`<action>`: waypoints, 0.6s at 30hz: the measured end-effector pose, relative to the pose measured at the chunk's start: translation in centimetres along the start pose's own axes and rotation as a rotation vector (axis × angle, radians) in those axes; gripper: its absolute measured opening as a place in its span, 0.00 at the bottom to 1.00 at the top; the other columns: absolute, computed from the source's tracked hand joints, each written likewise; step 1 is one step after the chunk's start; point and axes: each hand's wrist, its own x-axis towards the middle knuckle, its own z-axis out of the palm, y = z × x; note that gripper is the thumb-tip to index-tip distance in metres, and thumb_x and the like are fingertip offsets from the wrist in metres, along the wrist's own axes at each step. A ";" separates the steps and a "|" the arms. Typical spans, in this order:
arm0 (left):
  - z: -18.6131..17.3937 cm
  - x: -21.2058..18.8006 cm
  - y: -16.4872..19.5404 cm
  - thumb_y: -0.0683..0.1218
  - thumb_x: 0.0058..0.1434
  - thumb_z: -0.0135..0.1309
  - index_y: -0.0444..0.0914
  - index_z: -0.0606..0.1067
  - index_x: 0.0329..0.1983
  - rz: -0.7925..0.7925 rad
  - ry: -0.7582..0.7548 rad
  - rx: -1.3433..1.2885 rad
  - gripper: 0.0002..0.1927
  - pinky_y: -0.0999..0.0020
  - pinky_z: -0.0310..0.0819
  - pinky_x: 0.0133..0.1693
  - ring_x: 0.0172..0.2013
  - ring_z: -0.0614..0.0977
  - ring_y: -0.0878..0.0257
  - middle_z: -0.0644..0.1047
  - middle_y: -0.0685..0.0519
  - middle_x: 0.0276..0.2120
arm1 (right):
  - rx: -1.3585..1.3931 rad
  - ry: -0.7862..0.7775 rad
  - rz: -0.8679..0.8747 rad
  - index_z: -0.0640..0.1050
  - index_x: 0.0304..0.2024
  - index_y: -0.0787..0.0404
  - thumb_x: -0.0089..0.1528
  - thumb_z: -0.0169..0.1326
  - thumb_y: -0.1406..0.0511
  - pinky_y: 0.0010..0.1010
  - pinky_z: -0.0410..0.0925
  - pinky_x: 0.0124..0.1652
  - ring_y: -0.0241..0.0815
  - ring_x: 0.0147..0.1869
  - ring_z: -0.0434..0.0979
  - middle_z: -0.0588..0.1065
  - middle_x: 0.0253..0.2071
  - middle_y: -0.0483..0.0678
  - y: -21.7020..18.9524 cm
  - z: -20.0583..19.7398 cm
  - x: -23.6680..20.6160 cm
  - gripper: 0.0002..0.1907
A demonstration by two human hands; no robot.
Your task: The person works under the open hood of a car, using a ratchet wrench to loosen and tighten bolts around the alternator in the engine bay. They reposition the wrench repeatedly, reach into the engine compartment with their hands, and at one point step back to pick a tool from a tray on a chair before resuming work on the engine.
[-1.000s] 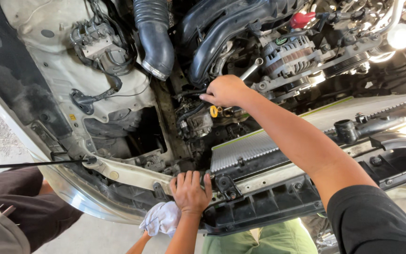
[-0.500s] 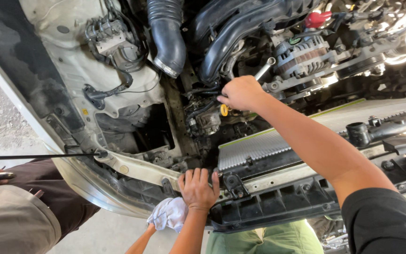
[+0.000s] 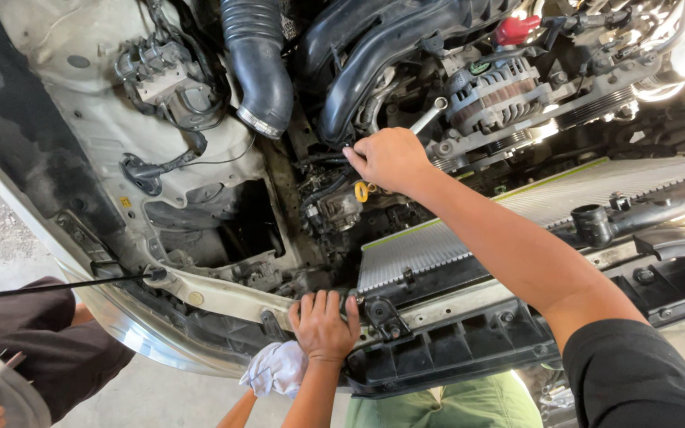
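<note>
We have our right hand (image 3: 390,158) curled, seemingly pinching the near end of a wrench (image 3: 428,115) deep in the engine bay beside the alternator (image 3: 491,93), long axis running up-right toward its ring head; left hand (image 3: 323,325) flat on the front crossmember (image 3: 453,305); wrench could slip, knuckles hitting metal.

A ribbed silver radiator (image 3: 533,214) is seen across the middle right. Above it, an alternator (image 3: 491,93) is mounted, with a red cap (image 3: 514,29) higher up. Left of the radiator, a black corrugated air hose (image 3: 257,63) is hung. A white rag (image 3: 277,368) is bunched below its left end.
</note>
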 end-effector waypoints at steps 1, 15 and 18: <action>0.1 0.0 0.0 0.56 0.61 0.52 0.42 0.72 0.26 0.005 -0.004 0.001 0.15 0.52 0.62 0.48 0.38 0.74 0.51 0.74 0.52 0.30 | 0.008 0.009 0.007 0.81 0.23 0.56 0.67 0.50 0.51 0.50 0.69 0.32 0.59 0.28 0.77 0.75 0.21 0.54 0.1 0.1 0.0 0.24; 0.5 -0.1 -0.1 0.56 0.61 0.53 0.42 0.73 0.27 0.012 -0.012 0.017 0.14 0.52 0.63 0.49 0.38 0.74 0.51 0.75 0.52 0.30 | 0.136 -0.068 -0.113 0.78 0.22 0.58 0.68 0.49 0.49 0.50 0.67 0.31 0.59 0.29 0.75 0.74 0.21 0.53 0.9 -1.9 -0.8 0.26; 0.6 -0.4 -0.1 0.55 0.61 0.53 0.41 0.73 0.27 0.006 -0.027 0.018 0.15 0.51 0.63 0.49 0.39 0.75 0.51 0.75 0.52 0.31 | 0.072 -0.084 -0.090 0.79 0.22 0.55 0.67 0.51 0.49 0.50 0.66 0.30 0.60 0.27 0.75 0.74 0.19 0.53 0.2 -1.6 -0.2 0.25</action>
